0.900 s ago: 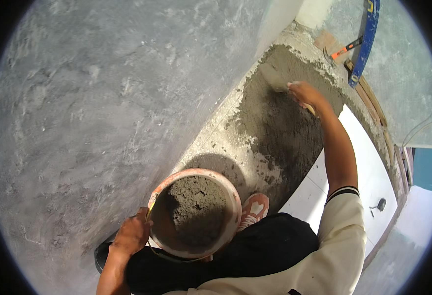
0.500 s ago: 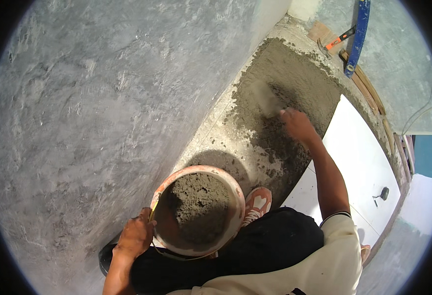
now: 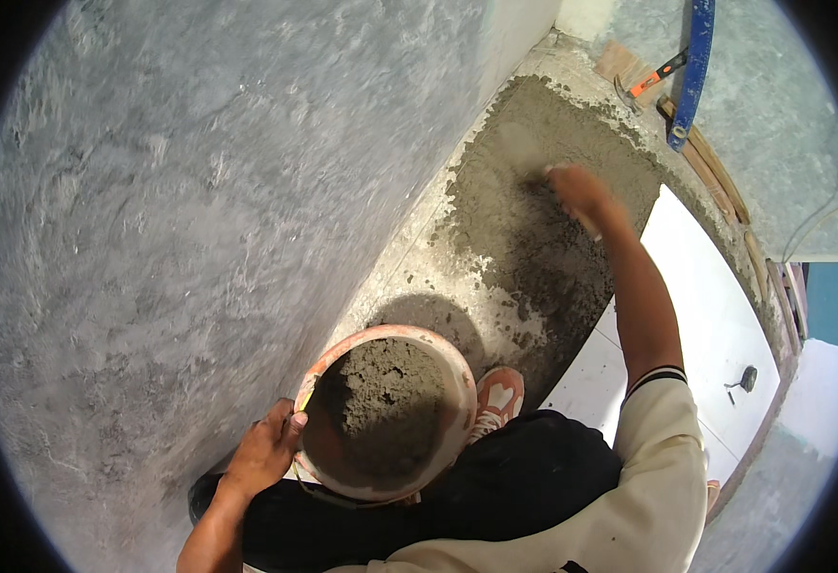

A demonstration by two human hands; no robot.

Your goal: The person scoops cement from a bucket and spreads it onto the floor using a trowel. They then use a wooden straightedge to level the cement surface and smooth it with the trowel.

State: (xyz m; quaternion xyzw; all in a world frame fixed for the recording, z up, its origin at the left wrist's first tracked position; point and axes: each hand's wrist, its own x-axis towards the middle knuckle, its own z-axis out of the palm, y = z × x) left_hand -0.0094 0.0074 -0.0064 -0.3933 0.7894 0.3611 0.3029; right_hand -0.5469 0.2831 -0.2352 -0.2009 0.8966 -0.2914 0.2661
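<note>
Left hand (image 3: 264,449): low in the frame, its grip curls tight on the rim of the orange bucket (image 3: 457,377).
Bucket: low middle, resting on the person's lap, partly full of grey mortar (image 3: 386,392).
Right hand (image 3: 579,191): upper middle, arm stretched out, pressed into the wet mortar bed (image 3: 534,239); I cannot tell what its grip holds.
Mortar bed: lies along the grey wall (image 3: 199,191), beside the white tiles (image 3: 715,315).
Far things: a hammer (image 3: 646,81) and a blue level (image 3: 691,72), upper right.
</note>
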